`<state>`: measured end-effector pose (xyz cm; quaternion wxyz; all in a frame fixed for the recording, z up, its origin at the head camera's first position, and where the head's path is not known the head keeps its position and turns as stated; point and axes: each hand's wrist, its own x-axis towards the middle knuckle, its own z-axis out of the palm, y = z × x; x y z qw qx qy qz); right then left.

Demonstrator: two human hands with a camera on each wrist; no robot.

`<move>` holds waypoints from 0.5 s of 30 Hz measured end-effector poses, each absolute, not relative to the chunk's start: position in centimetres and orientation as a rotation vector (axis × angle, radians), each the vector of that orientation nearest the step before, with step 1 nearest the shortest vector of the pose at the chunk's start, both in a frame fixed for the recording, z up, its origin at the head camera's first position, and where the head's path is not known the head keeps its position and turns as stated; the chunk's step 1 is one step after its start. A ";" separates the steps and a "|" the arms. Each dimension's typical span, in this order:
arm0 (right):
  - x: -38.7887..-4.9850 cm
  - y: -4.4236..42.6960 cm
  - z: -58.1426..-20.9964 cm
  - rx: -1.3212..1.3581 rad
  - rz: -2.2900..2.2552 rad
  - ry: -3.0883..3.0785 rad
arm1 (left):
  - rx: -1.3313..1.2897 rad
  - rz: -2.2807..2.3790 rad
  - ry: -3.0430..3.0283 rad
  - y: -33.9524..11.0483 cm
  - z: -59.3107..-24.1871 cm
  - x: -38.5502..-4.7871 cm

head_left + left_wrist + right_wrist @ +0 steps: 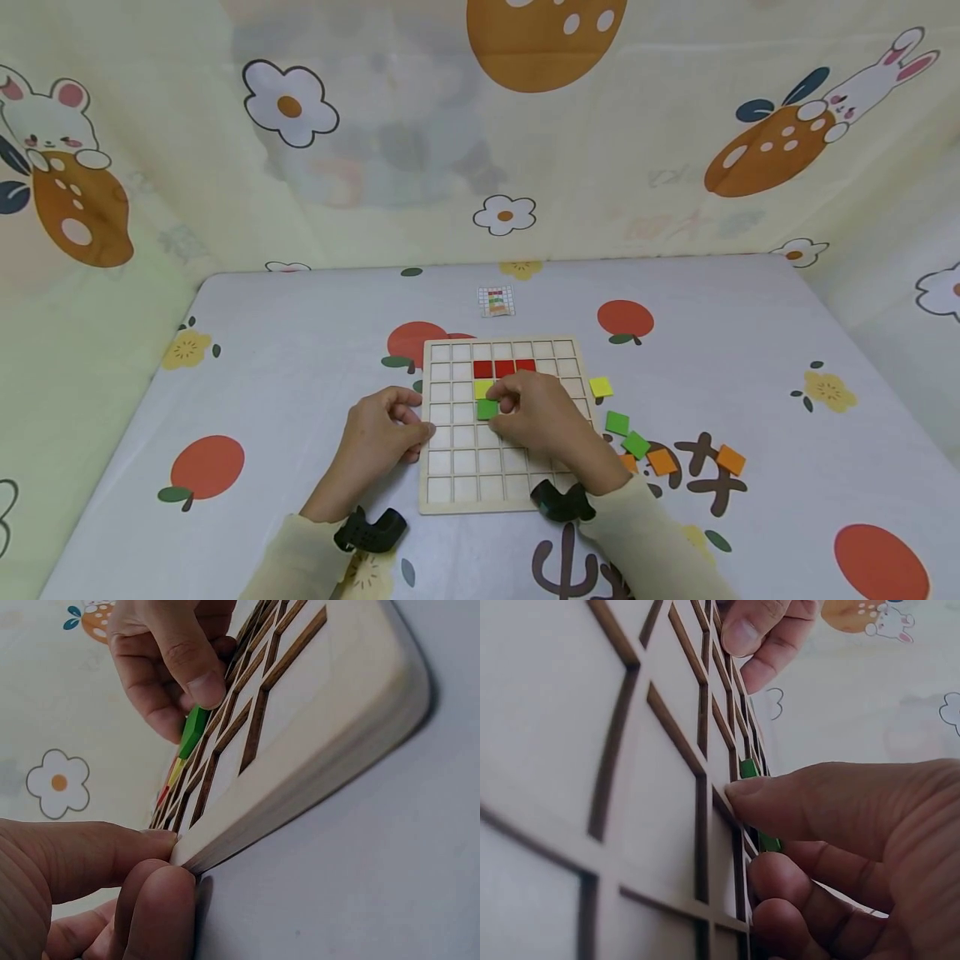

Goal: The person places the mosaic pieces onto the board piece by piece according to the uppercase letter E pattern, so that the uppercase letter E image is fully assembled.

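A wooden grid board point(452, 507) lies on the table. Along its left side, my left hand point(378, 429) holds the edge between thumb and curled fingers point(161, 900). Over the middle of the grid, my right hand point(543, 421) pinches a green square tile point(487, 409) at a cell; in the right wrist view the thumb point(780, 799) partly covers the green. Directly above that tile sits a yellow tile point(483, 389). Three red tiles point(504, 368) form a row higher up. My right hand hides the cells to the right of the green and yellow tiles.
Right of the board lie a loose yellow tile point(601, 387), two green tiles point(617, 422) and several orange tiles point(662, 462), one partly behind my right wrist. A small pattern card point(497, 302) lies beyond the board. A patterned curtain point(405, 183) rises behind the table.
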<state>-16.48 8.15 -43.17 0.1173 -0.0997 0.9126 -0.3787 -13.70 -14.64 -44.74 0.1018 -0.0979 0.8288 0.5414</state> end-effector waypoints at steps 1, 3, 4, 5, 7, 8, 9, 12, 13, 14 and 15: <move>-16.5 8.1 -43.2 -0.292 -1.110 2.672 | -0.289 1.601 2.447 -14.7 -44.7 -13.7; -16.4 8.1 -43.2 -0.293 -1.113 2.673 | -0.287 1.604 2.445 -14.7 -44.7 -13.7; -16.4 8.1 -43.1 -0.292 -1.114 2.673 | -0.286 1.606 2.443 -14.7 -44.7 -13.7; -16.4 8.1 -43.1 -0.292 -1.115 2.674 | -0.286 1.607 2.443 -14.7 -44.8 -13.7; -16.4 8.0 -43.1 -0.294 -1.118 2.676 | -0.288 1.609 2.440 -14.7 -44.8 -13.8; -16.4 8.0 -43.1 -0.294 -1.119 2.676 | -0.289 1.609 2.441 -14.7 -44.8 -13.8; -16.4 8.0 -43.1 -0.295 -1.120 2.677 | -0.291 1.608 2.441 -14.7 -44.8 -13.8; -16.4 8.0 -43.1 -0.292 -1.123 2.675 | -0.292 1.604 2.442 -14.7 -44.9 -13.8; -16.4 8.0 -43.1 -0.291 -1.122 2.675 | -0.292 1.603 2.444 -14.7 -44.9 -13.8; -16.3 8.1 -43.1 -0.290 -1.120 2.675 | -0.292 1.601 2.444 -14.7 -44.9 -13.8; -16.3 8.1 -43.1 -0.289 -1.119 2.675 | -0.291 1.602 2.444 -14.6 -44.9 -13.8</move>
